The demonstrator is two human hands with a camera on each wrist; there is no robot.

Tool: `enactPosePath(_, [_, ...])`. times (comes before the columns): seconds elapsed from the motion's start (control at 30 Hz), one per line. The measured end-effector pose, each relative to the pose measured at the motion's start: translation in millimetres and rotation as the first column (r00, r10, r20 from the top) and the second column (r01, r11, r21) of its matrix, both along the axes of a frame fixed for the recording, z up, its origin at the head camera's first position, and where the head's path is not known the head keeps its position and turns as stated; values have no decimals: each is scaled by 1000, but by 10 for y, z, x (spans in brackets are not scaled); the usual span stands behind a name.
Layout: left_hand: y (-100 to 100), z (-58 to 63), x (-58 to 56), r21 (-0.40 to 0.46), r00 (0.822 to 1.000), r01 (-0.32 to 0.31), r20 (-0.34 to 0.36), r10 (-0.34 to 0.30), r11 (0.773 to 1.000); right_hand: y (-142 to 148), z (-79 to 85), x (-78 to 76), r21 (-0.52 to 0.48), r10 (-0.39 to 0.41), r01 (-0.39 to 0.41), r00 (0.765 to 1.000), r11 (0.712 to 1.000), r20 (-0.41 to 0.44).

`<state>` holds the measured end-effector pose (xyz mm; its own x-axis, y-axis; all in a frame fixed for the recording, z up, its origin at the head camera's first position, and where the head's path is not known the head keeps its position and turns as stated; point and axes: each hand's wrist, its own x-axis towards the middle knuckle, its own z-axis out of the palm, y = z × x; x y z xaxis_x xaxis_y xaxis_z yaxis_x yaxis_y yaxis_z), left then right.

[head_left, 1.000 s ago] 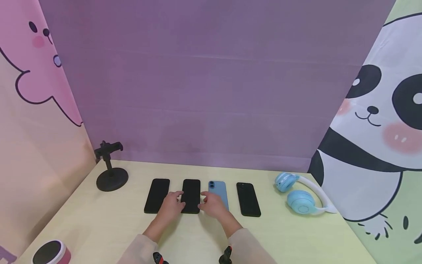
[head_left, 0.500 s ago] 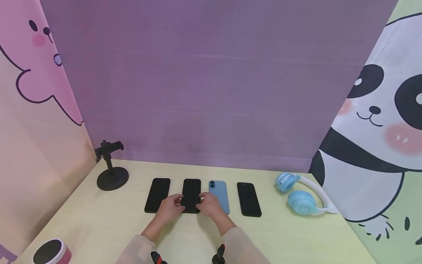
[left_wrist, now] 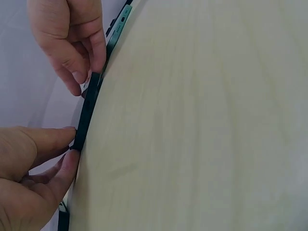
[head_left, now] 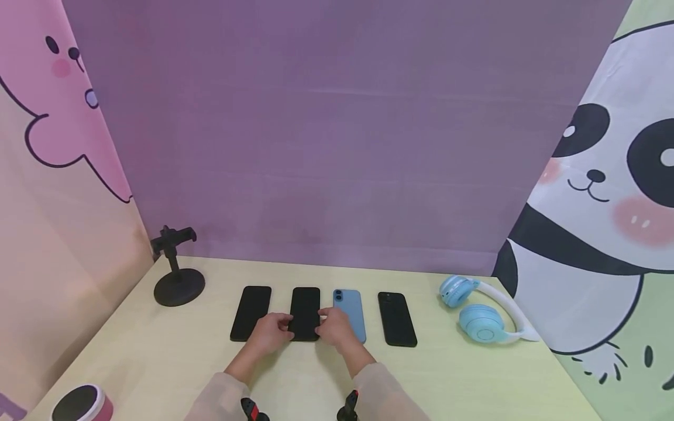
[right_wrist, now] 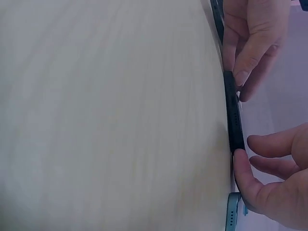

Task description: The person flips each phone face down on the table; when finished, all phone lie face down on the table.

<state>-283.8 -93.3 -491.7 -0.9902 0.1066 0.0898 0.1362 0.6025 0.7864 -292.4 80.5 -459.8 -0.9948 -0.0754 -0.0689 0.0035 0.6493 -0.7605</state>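
Second from the left in a row of phones lies a black smartphone, dark screen up. My left hand holds its left edge and my right hand its right edge, thumbs at the near corners. In the left wrist view the left thumb and index finger meet the phone's corner. From the right wrist view, the right thumb presses the opposite corner while the fingers bend behind it. Another black smartphone lies left of the left hand. Beside the right hand is a light blue smartphone, partly covered by it.
A black smartphone lies back up at the row's right end. Blue and white headphones rest farther right. A black phone stand stands at the back left, and a round pink container at the front left of the pale wooden table.
My right hand has moved slightly left, its fingers closing in on the phone's right edge. The left hand has dropped a little lower along the left edge. The phone has hardly moved.
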Motion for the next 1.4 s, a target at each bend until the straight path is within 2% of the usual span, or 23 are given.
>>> enactPosePath(0.3, [-11, -3, -18, 16, 1000, 14, 9, -14, 1000, 9, -33, -12, -37, -6, 5, 1000, 999, -8])
enactPosePath(0.43, [-6, 5, -22, 15, 1000, 17, 3, -17, 1000, 44, -10, -4, -114, 19, -21, 1000, 993, -21])
enactPosePath(0.57, [20, 15, -10, 34, 999, 43, -16, -43, 998, 90, 78, -1, -266, 64, -63, 998, 962, -5])
enactPosePath(0.73, [61, 1, -10, 94, 986, 156, -78, -149, 983, 156, 157, -17, -425, 146, -124, 989, 897, 17])
enactPosePath(0.8, [76, -5, -10, 141, 978, 202, -83, -191, 969, 178, 155, -32, -470, 180, -143, 983, 871, 34])
enactPosePath(0.9, [93, -13, -11, 253, 973, 231, -52, -226, 939, 211, 121, -62, -506, 236, -175, 970, 844, 59])
enactPosePath(1.03, [106, -28, -22, 408, 965, 250, -27, -263, 878, 245, 91, -71, -553, 302, -210, 950, 806, 79])
enactPosePath(1.13, [110, -21, -29, 487, 956, 265, -22, -292, 832, 261, 69, -73, -590, 333, -228, 940, 775, 75])
enactPosePath(1.23, [115, -22, -37, 537, 949, 271, -12, -314, 799, 261, 46, -76, -604, 343, -240, 938, 760, 58])
enactPosePath(1.4, [127, -31, -36, 601, 945, 261, 0, -327, 756, 242, 26, -87, -611, 330, -234, 943, 756, 47])
